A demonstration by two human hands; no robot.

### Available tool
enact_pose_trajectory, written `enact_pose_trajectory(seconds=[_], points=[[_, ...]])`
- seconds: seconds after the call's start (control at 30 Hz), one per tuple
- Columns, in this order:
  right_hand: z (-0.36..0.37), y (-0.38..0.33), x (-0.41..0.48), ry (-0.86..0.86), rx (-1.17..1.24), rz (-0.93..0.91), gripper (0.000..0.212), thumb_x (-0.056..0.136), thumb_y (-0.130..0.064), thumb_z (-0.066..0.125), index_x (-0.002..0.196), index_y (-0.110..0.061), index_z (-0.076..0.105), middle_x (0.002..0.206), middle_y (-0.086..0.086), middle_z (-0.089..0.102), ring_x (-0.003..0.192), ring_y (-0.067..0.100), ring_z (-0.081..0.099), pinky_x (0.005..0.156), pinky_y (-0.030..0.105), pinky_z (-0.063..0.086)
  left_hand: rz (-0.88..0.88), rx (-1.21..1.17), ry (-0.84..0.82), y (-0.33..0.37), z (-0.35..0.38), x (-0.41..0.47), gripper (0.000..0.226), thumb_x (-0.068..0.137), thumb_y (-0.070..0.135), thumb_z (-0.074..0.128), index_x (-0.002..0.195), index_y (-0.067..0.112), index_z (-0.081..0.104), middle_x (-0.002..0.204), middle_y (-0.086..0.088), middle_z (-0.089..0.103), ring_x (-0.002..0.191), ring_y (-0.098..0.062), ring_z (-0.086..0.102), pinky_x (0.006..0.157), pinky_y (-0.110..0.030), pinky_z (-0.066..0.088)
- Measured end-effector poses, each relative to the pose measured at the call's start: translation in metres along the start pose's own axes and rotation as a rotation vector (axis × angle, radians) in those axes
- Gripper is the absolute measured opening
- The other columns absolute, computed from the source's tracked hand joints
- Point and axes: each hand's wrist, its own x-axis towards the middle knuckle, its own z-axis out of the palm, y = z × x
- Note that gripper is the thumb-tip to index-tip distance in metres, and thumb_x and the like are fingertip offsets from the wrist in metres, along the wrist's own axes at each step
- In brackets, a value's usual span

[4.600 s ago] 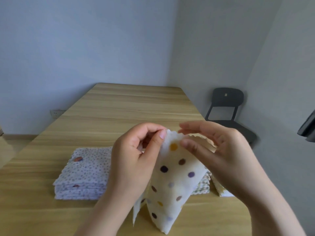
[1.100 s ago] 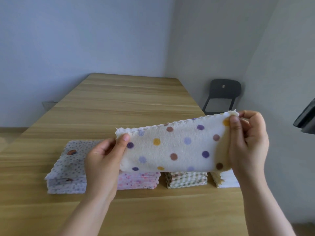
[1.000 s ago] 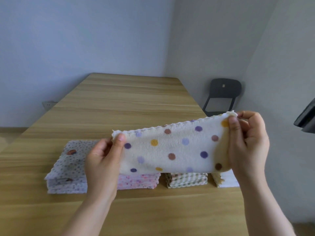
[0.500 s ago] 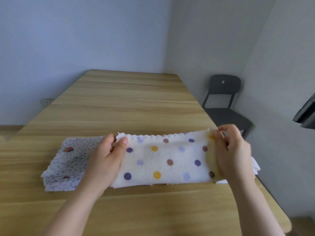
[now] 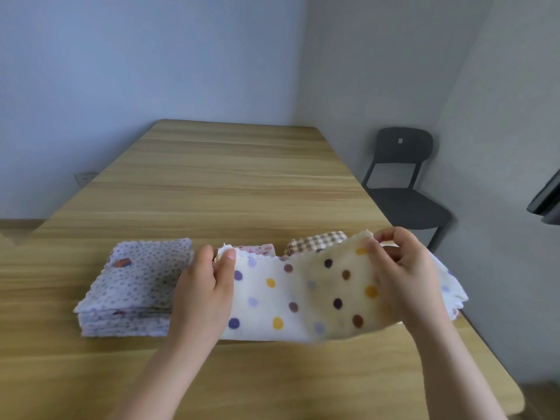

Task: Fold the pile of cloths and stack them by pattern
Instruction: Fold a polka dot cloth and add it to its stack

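Wooden tabletop (image 5: 242,183) bears folded stacks (image 5: 136,283), perhaps four, partly behind the dotted cloth (image 5: 266,301) that left hand (image 5: 203,292) and right hand (image 5: 403,274) pinch.

Forearms reached forward; left hand (image 5: 206,286) and right hand (image 5: 403,268) each pinched one end of a white polka-dot fleece cloth (image 5: 266,301).

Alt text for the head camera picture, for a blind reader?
Two hands hold a polka-dot cloth at a wooden table: the left hand pinches its left end, the right hand holds its right end turned over. Stacks of folded cloths lie behind.
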Motion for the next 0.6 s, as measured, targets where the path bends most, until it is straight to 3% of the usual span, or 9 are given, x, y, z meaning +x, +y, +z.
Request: enact_pose_trajectory(seconds=[0.1, 0.17, 0.2, 0.27, 0.37, 0.5, 0.6], points=[[-0.005, -0.011, -0.008, -0.16, 0.231, 0.044, 0.003, 0.093, -0.022, 0.058, 0.091, -0.02, 0.057, 0.062, 0.011, 0.057, 0.054, 0.021, 0.049, 0.053, 0.031, 0.04, 0.002, -0.079, 0.017, 0.006, 0.0, -0.001, 0.04, 0.098, 0.027, 0.048, 0.065, 0.015, 0.029, 0.052, 0.007, 0.04, 0.047, -0.011, 0.036, 0.046, -0.023, 0.027], [-0.002, -0.018, -0.013, -0.264, 0.289, 0.006, 0.018, 0.093, -0.012, 0.057, 0.106, -0.025, 0.057, 0.062, 0.014, 0.059, 0.053, 0.02, 0.055, 0.051, 0.03, 0.045, -0.075, -0.229, -0.004, 0.013, 0.0, -0.002, 0.034, 0.098, 0.028, 0.048, 0.069, 0.012, 0.041, 0.063, 0.005, 0.059, 0.051, -0.002, 0.048, 0.041, -0.013, 0.034], [0.001, -0.02, -0.015, -0.318, 0.298, -0.026, 0.029, 0.094, -0.007, 0.056, 0.114, -0.028, 0.055, 0.058, 0.011, 0.058, 0.05, 0.018, 0.056, 0.05, 0.027, 0.046, -0.13, -0.315, -0.031, 0.019, 0.0, -0.003, 0.03, 0.098, 0.029, 0.049, 0.075, 0.01, 0.048, 0.068, 0.005, 0.064, 0.053, 0.002, 0.051, 0.037, -0.018, 0.039], [0.007, -0.025, -0.019, -0.42, 0.323, -0.06, 0.041, 0.095, -0.001, 0.053, 0.123, -0.03, 0.053, 0.054, 0.005, 0.057, 0.048, 0.016, 0.056, 0.049, 0.025, 0.047, -0.165, -0.409, -0.078, 0.025, 0.0, -0.004, 0.03, 0.098, 0.029, 0.049, 0.08, 0.006, 0.052, 0.06, 0.013, 0.062, 0.05, 0.003, 0.05, 0.033, -0.018, 0.039], [0.013, -0.03, -0.024, -0.534, 0.366, -0.06, 0.038, 0.095, 0.002, 0.05, 0.121, -0.024, 0.057, 0.056, 0.007, 0.059, 0.049, 0.019, 0.058, 0.049, 0.024, 0.049, -0.103, -0.422, -0.11, 0.028, -0.001, -0.005, 0.036, 0.095, 0.034, 0.051, 0.08, 0.001, 0.052, 0.05, 0.014, 0.046, 0.046, -0.003, 0.038, 0.042, -0.01, 0.032], [0.019, -0.034, -0.029, -0.62, 0.39, -0.07, 0.025, 0.097, -0.001, 0.05, 0.11, -0.017, 0.064, 0.059, 0.014, 0.062, 0.053, 0.022, 0.062, 0.052, 0.026, 0.05, -0.09, -0.43, -0.292, 0.025, -0.008, -0.007, 0.034, 0.09, 0.051, 0.052, 0.085, 0.02, 0.064, 0.076, -0.014, 0.062, 0.066, -0.011, 0.052, 0.064, -0.026, 0.04], [0.021, -0.034, -0.031, -0.637, 0.402, -0.063, 0.017, 0.097, -0.005, 0.051, 0.102, -0.015, 0.064, 0.063, 0.027, 0.061, 0.054, 0.027, 0.065, 0.053, 0.027, 0.05, -0.047, -0.419, -0.376, 0.025, -0.011, -0.01, 0.053, 0.083, 0.066, 0.053, 0.092, 0.015, 0.064, 0.084, -0.023, 0.061, 0.071, -0.016, 0.051, 0.068, -0.035, 0.04]])
